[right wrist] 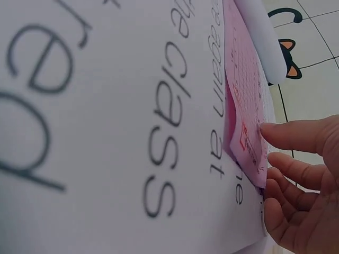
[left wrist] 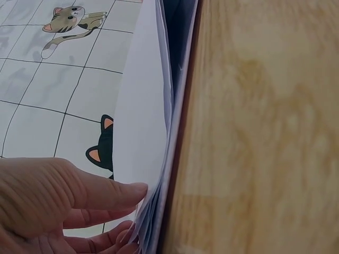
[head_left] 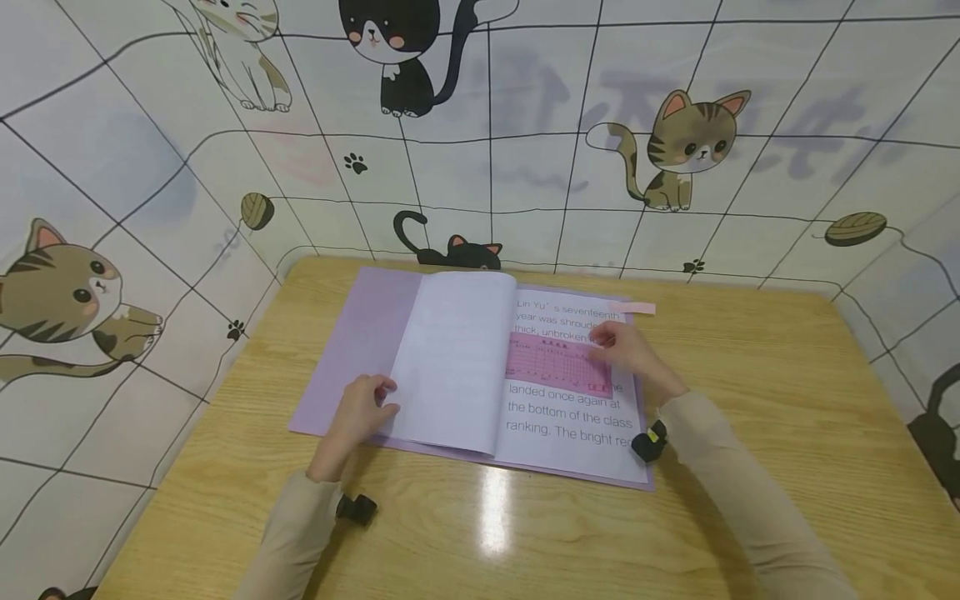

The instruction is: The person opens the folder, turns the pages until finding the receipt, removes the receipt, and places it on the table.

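Observation:
An open book with a lilac cover (head_left: 337, 367) lies on the table, its left-hand page (head_left: 457, 358) blank white and bowed up near the spine. Large printed text covers the right-hand page (head_left: 566, 450). Across that text lies a pink slip (head_left: 555, 367) with a printed grid; its near edge lifts in the right wrist view. My right hand (head_left: 626, 350) is at the slip's right end, thumb and fingers apart, thumb tip at its upper edge. At the left page edges rests my left hand (head_left: 360, 408), its thumb (left wrist: 124, 194) touching the white paper and its fingers loosely bent.
A pale pink tab (head_left: 637, 307) sticks out past the book's upper right edge. The wooden table (head_left: 765, 375) stretches around the book. Behind and to the left stands a white wall covering (head_left: 540, 175) with cat drawings and grid lines.

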Available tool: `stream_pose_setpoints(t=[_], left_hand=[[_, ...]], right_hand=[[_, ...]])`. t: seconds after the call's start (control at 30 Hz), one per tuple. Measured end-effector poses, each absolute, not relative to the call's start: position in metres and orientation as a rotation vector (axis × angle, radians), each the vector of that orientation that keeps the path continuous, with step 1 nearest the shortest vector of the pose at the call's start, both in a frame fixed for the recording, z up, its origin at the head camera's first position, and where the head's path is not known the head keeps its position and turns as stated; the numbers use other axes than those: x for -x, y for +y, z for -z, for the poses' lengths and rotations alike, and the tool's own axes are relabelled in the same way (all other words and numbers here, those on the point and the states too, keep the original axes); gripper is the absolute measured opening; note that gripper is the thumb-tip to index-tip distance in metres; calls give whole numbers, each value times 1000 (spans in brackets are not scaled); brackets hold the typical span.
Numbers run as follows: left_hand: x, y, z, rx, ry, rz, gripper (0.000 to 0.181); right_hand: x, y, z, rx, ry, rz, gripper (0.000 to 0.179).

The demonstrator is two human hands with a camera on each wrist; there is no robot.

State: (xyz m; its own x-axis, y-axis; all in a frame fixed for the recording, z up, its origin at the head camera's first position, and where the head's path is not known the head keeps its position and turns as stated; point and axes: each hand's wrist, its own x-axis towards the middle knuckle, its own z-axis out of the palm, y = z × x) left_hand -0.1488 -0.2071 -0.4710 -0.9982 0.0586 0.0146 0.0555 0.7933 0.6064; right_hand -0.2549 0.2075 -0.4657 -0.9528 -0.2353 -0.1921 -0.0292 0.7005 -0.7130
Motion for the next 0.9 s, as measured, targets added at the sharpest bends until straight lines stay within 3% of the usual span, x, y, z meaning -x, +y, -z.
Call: stream_pose_setpoints(t=[0.6, 0.9], left_hand=[[146, -205, 467, -106, 2976, -1027, 23], [145, -204, 468, -115, 2990, -1006, 22]], right_hand=[[251, 202, 466, 233, 2709, 946, 14], [248, 200, 467, 275, 2746, 900, 15]])
